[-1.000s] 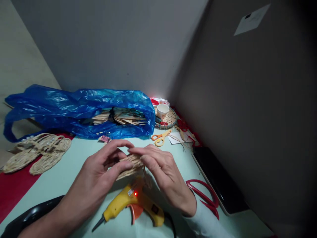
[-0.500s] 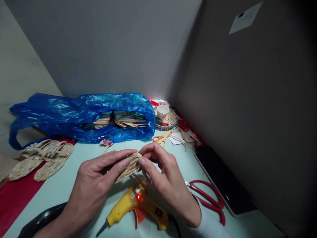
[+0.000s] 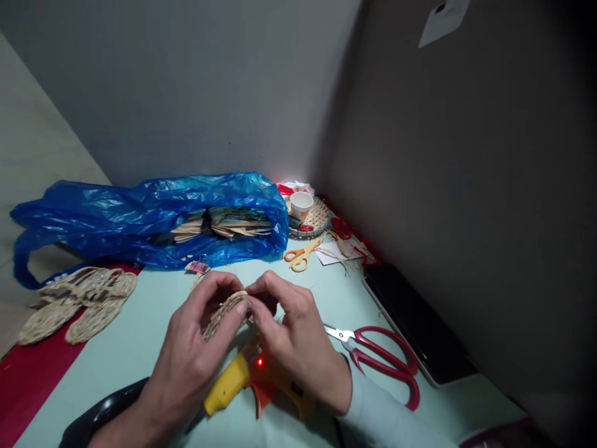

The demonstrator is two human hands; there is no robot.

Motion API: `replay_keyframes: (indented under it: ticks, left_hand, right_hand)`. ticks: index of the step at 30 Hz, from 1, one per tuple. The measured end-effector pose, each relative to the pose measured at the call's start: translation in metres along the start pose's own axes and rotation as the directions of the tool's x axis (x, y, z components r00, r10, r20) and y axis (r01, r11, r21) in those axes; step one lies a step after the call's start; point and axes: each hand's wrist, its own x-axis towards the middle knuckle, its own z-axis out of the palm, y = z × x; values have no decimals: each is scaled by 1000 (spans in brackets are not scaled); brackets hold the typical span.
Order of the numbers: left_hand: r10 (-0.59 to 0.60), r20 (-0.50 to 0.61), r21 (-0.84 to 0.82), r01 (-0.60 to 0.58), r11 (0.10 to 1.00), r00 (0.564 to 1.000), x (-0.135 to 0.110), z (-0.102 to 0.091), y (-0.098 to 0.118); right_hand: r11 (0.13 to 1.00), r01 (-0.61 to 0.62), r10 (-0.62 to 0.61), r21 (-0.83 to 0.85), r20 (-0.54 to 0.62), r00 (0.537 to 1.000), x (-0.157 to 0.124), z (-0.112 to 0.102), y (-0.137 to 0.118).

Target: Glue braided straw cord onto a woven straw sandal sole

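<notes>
1. Mint-green, the smooth tabletop (image 3: 144, 317) runs into a corner, with a plain grey wall (image 3: 209, 81) at 12 o'clock and a dark flat panel (image 3: 466, 186) at 2; red cloth (image 3: 28, 386) shows at 8.
2. Between the person's hands, at the clock's centre, a braided straw-coloured piece with a curved edge (image 3: 218, 318) is held above the table.
3. The left hand (image 3: 193, 342) is clamped on its side, thumb flat along the ribbed weave; the right hand (image 3: 298, 339) pinches its far end, fingertips together.
4. At 6 o'clock, partly hidden by the right hand, lies a yellow plastic glue gun (image 3: 228, 386), its light glowing red.
5. Crinkled, shiny blue plastic bag (image 3: 93, 211) at 10, its mouth showing dry, flat straw strips (image 3: 237, 225).
6. Woven straw sandals (image 3: 96, 317), oval-soled, at 9.
7. Red-handled metal scissors (image 3: 382, 354), loops wide, between 3 and 4.
8. Round woven tray (image 3: 321, 218) at 1, holding a white cup (image 3: 301, 202).
</notes>
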Motion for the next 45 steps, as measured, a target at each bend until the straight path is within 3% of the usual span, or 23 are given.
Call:
replay_keyframes:
  ticks: [4, 8, 15, 21, 24, 31, 40, 45]
  left_hand:
    - [-148, 39, -128, 152, 980, 988, 9, -7, 3]
    - [-251, -8, -268, 240, 933, 968, 13, -9, 3]
    - [-199, 11, -191, 197, 962, 980, 14, -9, 6]
    - [-8, 31, 153, 4, 988, 999, 18, -16, 14]
    - [40, 20, 217, -44, 975, 999, 19, -18, 16]
    - [-32, 8, 104, 31, 994, 999, 15, -21, 19]
    - [-170, 100, -80, 178, 981, 980, 21, -25, 9]
    - [-191, 157, -95, 208, 974, 969, 23, -24, 9]
  right_hand:
    - [988, -55, 36, 147, 129, 991, 9, -13, 0]
    - [976, -97, 67, 194, 158, 985, 13, -19, -2]
    - [994, -85, 77, 63, 125, 989, 10, -14, -4]
    - [998, -14, 7, 57, 124, 992, 11, -15, -2]
    - [997, 0, -11, 80, 135, 991, 11, -13, 0]
    - [988, -29, 5, 152, 156, 988, 11, -10, 0]
    - [972, -64, 22, 226, 182, 983, 12, -11, 5]
    - [978, -73, 47, 196, 133, 990, 14, -15, 7]
